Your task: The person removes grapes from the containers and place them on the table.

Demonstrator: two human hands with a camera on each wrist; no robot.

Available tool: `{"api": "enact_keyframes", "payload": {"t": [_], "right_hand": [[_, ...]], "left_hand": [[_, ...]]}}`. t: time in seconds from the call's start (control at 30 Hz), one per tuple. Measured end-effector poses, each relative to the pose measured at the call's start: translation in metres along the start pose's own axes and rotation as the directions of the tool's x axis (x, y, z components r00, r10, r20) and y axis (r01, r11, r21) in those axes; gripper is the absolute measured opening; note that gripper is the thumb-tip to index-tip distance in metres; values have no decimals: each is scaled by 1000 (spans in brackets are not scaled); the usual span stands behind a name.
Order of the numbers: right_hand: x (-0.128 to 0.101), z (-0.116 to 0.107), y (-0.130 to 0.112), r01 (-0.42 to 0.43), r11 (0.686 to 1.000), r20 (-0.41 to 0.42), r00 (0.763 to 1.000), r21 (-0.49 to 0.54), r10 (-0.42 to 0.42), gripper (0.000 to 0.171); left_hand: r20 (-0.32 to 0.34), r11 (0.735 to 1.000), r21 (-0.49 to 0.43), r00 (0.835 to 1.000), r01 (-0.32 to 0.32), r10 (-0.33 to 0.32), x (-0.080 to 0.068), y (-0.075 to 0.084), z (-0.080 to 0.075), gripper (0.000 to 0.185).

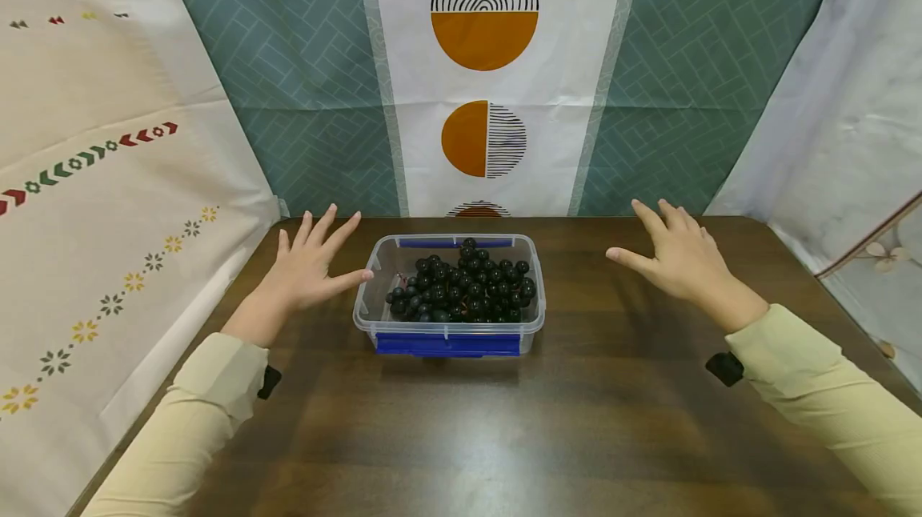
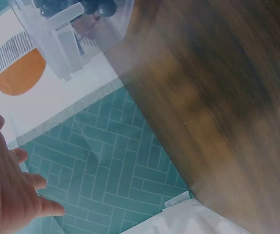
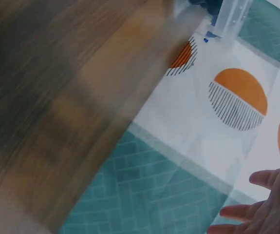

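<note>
We see a clear plastic box (image 1: 449, 293) sitting in the middle of the dark wooden table (image 1: 619, 413), its blue clip facing us and its lid off. Inside it lies a heap of small black beads (image 1: 464, 289), piled mostly toward the right half. Our left hand (image 1: 311, 265) hovers just beside the box's left wall with fingers spread and straight, the thumb tip almost at the rim; it grasps nothing. Our right hand (image 1: 673, 257) hangs well apart from the box on the right, fingers likewise relaxed and spread, palm down, holding nothing. Both wrist views are blurred, showing only fingertips (image 2: 13, 195) and the patterned backdrop (image 1: 484, 77).
</note>
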State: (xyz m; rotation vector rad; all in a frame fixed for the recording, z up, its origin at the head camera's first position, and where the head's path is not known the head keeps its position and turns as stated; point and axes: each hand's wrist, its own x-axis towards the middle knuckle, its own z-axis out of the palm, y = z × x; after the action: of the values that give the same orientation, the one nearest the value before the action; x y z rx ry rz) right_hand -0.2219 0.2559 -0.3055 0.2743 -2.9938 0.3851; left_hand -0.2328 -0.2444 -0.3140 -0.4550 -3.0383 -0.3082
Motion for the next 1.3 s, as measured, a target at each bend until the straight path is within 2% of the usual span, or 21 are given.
{"api": "enact_keyframes", "payload": {"t": [0.27, 0.47, 0.67, 1.1, 1.3], "right_hand": [[-3, -6, -19, 23, 999, 13, 1000, 35, -24, 92], [-6, -8, -32, 40, 998, 8, 999, 53, -40, 92], [-7, -8, -41, 67, 996, -19, 998, 65, -66, 91], [-7, -2, -67, 108, 981, -54, 993, 160, -101, 94], [-3, 3, -80, 139, 968, -69, 989, 209, -128, 92]], "left_hand": [[-19, 997, -69, 1000, -16, 15, 0, 2, 0, 85], [-65, 994, -76, 995, -77, 72, 3, 2, 3, 84], [-103, 991, -79, 989, -110, 102, 3, 1, 7, 82], [-141, 993, -83, 987, -83, 71, 4, 8, 10, 81], [-157, 990, -118, 986, -75, 56, 5, 10, 12, 80]]}}
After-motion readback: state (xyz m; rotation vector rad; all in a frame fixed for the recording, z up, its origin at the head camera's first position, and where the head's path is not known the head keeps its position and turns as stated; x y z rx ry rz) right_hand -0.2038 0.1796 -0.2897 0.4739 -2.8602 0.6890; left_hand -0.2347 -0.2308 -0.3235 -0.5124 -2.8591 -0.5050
